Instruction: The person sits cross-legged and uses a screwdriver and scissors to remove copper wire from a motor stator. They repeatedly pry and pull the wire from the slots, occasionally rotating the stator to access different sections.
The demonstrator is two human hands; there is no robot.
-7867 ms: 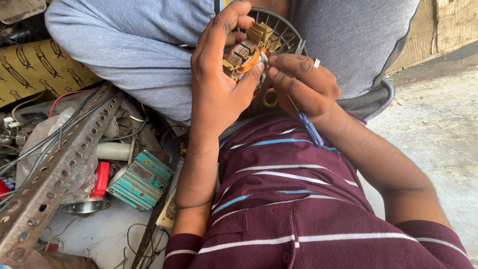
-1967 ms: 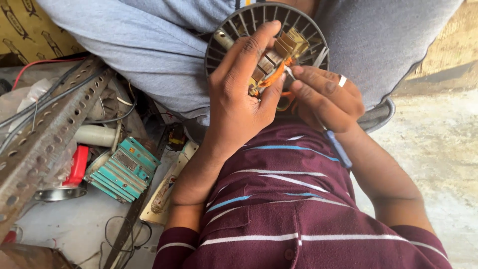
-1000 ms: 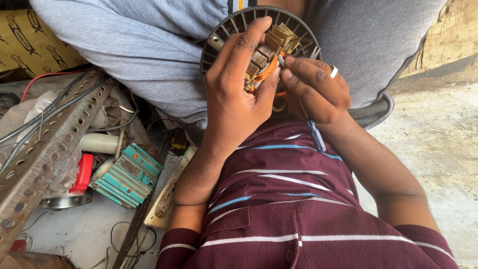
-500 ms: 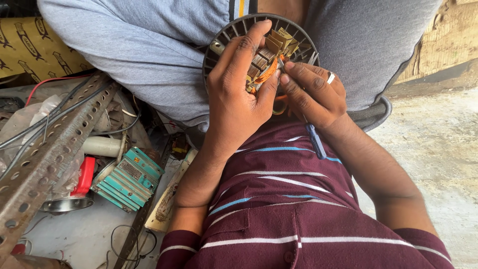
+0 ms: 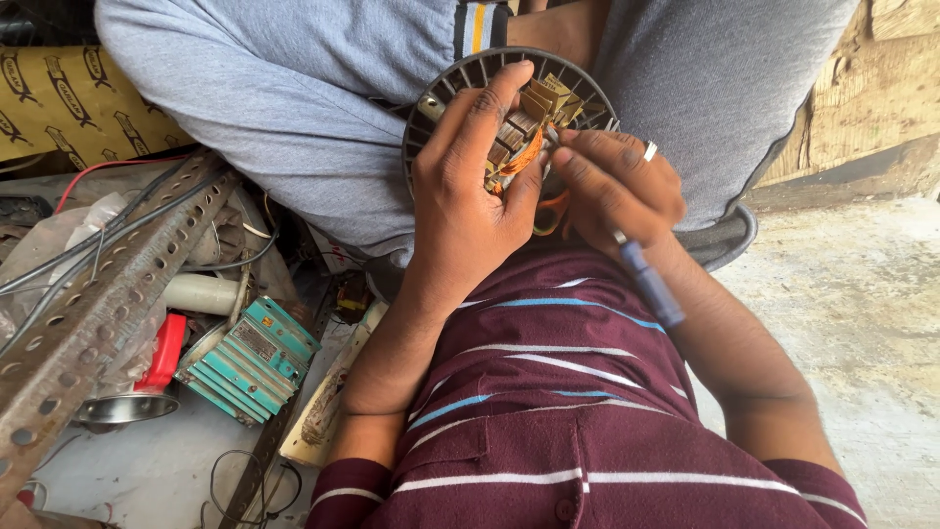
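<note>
Hands (both) grip round motor; teal finned block beside perforated bar.

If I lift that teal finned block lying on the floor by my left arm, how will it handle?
The teal finned metal block looks rigid, so it probably won't flex. Its stacked fins suggest solid metal, likely heavy for its size. It lies flat on a broad face among loose wires, so it should not roll, though the ridged edges may give fingers decent grip.

a perforated metal angle bar slants across the clutter at left, with thin wires running along it. just beside its lower end lie a red-handled tool, a white tube and a teal finned block.
</note>
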